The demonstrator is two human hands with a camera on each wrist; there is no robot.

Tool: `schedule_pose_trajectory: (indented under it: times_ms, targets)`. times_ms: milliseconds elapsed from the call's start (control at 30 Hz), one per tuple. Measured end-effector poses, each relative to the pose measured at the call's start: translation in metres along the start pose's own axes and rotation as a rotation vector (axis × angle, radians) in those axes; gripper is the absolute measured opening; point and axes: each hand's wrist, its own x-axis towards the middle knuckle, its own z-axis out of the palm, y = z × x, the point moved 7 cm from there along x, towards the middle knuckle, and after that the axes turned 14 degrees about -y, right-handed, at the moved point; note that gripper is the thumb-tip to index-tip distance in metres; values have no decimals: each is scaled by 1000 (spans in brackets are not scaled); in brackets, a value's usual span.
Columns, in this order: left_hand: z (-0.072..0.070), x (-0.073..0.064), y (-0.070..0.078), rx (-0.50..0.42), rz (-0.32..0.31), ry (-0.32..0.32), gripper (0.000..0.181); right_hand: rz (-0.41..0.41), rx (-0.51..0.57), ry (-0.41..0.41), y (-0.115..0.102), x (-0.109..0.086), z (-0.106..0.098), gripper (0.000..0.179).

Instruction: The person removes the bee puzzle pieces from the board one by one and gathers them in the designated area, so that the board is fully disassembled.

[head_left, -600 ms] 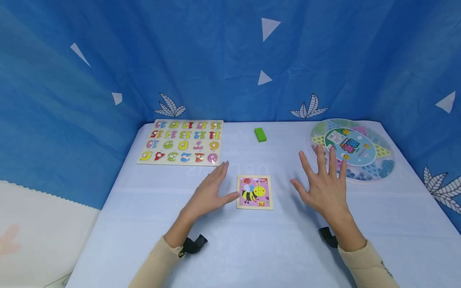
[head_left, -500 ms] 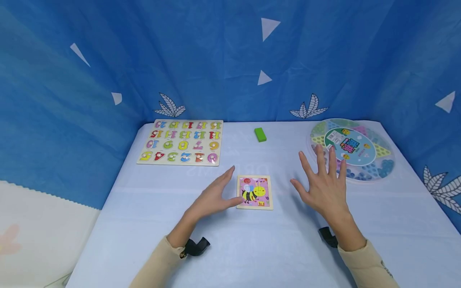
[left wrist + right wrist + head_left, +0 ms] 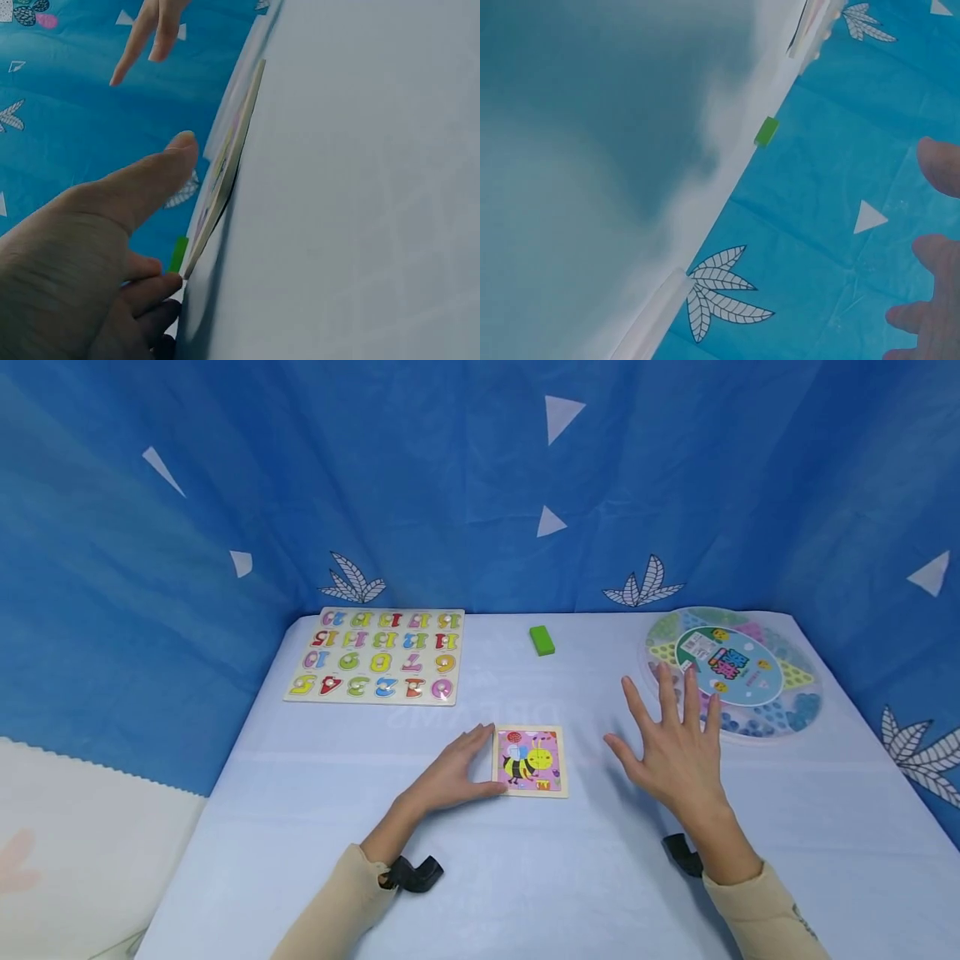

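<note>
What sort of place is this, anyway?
Probably a curtained-off play area: blue patterned curtain hangs behind a pale table, which holds a number board and a bee puzzle.

A creased blue cloth (image 3: 450,468) hangs behind the far edge of the pale table (image 3: 525,893) and along its sides. White triangles (image 3: 562,417) and leaf sprays (image 3: 643,583) are printed on it, one spray near the far left corner. Beyond the left edge shows a white area (image 3: 97,827) (scalloped where it meets the blue) with a pale pink flower (image 3: 17,860). The light is soft.
</note>
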Motion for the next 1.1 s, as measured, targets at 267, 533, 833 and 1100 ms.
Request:
schedule_pose_trajectory:
  times_ms: [267, 533, 833, 1100]
  targets:
    - [4, 2, 2, 149, 18, -34, 96, 7, 3, -18, -1, 0, 2, 89]
    - [8, 3, 2, 232, 15, -44, 96, 23, 2, -69, -4, 1, 7, 90]
    - [9, 3, 4, 251, 7, -35, 96, -9, 105, -111, -10, 6, 12, 91]
    - [10, 3, 3, 266, 12, -37, 96, -83, 481, -275, -22, 18, 20, 82]
